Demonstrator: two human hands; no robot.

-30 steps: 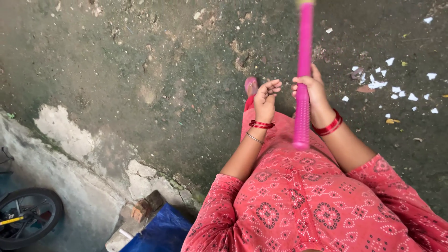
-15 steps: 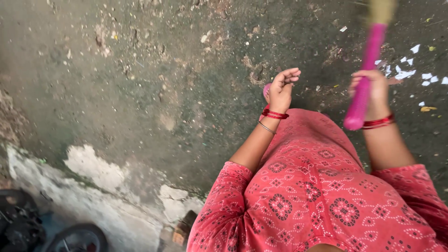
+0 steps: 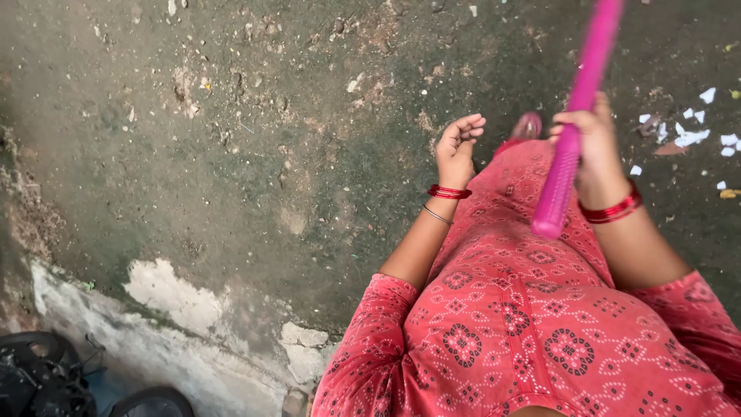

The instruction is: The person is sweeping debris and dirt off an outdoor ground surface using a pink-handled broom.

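Right hand [image 3: 594,150] wrapped tight around pink broom handle [image 3: 575,116], angled over mossy ground [image 3: 270,139]. Left hand [image 3: 457,143] empty, fingers loosely curled. White paper scraps [image 3: 691,135] lie nearby.

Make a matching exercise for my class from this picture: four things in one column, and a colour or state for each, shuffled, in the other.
Things:
1. right hand
2. left hand
3. paper scraps
4. bangles

Descriptions:
A. white, scattered on the ground
B. red, round the wrist
C. closed round the pink handle
D. empty, fingers curled

Pairs: 1-C, 2-D, 3-A, 4-B
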